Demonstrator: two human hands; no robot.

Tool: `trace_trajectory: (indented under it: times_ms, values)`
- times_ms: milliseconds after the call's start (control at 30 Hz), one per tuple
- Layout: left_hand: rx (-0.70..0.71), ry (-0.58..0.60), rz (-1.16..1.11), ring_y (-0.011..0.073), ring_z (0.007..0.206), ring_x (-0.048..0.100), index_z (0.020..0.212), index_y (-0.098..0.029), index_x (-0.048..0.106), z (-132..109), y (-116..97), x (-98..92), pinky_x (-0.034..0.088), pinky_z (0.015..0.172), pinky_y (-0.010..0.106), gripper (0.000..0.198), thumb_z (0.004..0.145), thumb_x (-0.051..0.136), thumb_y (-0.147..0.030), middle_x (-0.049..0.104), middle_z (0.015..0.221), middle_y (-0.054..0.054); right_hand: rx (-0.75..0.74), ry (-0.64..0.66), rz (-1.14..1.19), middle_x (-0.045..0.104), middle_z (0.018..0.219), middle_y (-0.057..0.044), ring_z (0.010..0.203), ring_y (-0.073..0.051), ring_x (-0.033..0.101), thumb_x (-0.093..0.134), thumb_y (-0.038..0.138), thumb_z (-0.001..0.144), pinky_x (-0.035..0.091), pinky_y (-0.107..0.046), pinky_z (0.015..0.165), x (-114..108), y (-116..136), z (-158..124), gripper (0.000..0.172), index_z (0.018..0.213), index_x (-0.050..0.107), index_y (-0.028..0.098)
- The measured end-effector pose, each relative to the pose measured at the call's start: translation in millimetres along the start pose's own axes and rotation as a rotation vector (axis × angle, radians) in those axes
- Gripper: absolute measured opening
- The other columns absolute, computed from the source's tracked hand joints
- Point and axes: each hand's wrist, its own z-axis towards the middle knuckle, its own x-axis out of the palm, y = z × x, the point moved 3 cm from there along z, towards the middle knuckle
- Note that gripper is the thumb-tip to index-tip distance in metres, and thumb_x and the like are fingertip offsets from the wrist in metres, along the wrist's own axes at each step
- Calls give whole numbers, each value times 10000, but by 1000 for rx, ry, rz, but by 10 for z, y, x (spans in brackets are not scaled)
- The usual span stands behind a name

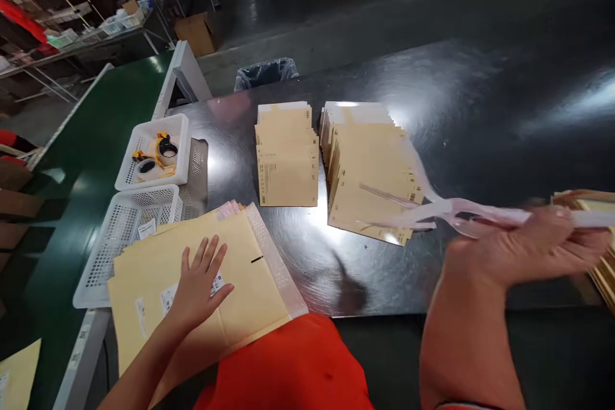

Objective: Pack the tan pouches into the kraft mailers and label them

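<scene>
My left hand (198,282) lies flat with fingers spread on a large yellow padded envelope (240,307) at the near left of the dark shiny table (480,109). The envelope's flap is open, showing a pale adhesive band. My right hand (533,250) is closed around several thin pale plastic strips (432,211), which blur as they trail leftward over the table. Two fanned stacks of tan envelopes, a smaller one (287,160) and a larger one (369,173), lie in the middle of the table.
Two white perforated baskets sit at the left; the far one (154,150) holds tape rolls, the near one (125,237) lies partly under the envelope. A green conveyor belt (86,160) runs along the left. More tan envelopes (600,230) lie at the right edge. A lined bin (266,73) stands behind the table.
</scene>
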Motion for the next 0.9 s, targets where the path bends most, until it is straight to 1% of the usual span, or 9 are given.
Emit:
trace_trajectory:
  times_ms: [67,133,200,300,433,533,700,800,900]
  values:
    - [12,-3,10,327,1451,174,1521,-199,158,6,-17,-9,71,1140,575,732,911,462,-465,229,1574,133,-173,36,-37,408,579,-9,741,-234,594,481,334,847,441,-376,665,-2,-25,-97,352,541,313,291]
    - [27,-13,24,345,1452,162,1514,-224,198,7,-36,-24,89,1129,595,692,914,470,-436,200,1581,143,-188,542,-103,454,544,7,671,-207,602,526,296,809,429,-325,614,190,-83,-500,309,541,376,260]
    - [47,-26,44,374,1451,141,1490,-302,274,5,-56,-37,110,1106,630,612,919,478,-381,171,1590,128,-56,1083,-143,496,529,24,539,-159,541,497,328,815,360,-268,522,411,-145,-1092,216,624,462,234]
    - [83,-21,74,397,1449,124,1456,-378,328,-1,-82,-43,108,1084,670,558,921,478,-326,192,1589,98,180,1455,-35,464,524,51,485,-125,451,449,422,850,288,-236,491,645,-121,-1812,231,732,466,224]
    - [83,0,73,386,1447,143,1466,-368,305,2,-90,-47,86,1097,660,578,917,481,-343,212,1585,90,332,1571,294,356,546,63,509,-98,364,411,556,867,252,-218,484,795,77,-2117,399,660,391,215]
    - [78,19,60,381,1449,142,1471,-362,293,12,-91,-55,69,1104,657,587,915,481,-361,194,1589,88,286,1643,362,300,535,62,495,-83,320,347,522,908,233,-212,475,804,243,-2117,454,580,310,209]
    - [74,37,35,388,1448,138,1474,-362,286,27,-99,-40,48,1098,673,587,916,471,-365,184,1590,88,-254,1688,75,566,576,3,539,-111,490,392,393,944,273,-233,529,848,521,-2386,387,655,534,178]
    - [87,41,31,390,1448,134,1475,-342,297,32,-107,-7,23,1101,675,593,911,479,-360,205,1584,89,-458,1671,-176,695,765,-75,675,-166,608,328,391,991,314,-250,581,1225,614,-2557,389,887,627,165]
    - [95,49,44,392,1450,114,1477,-306,310,34,-109,23,-8,1100,681,597,908,479,-369,233,1576,84,-383,1583,-388,710,900,-124,790,-203,646,218,355,1019,344,-260,620,1905,657,-2479,446,1011,609,142]
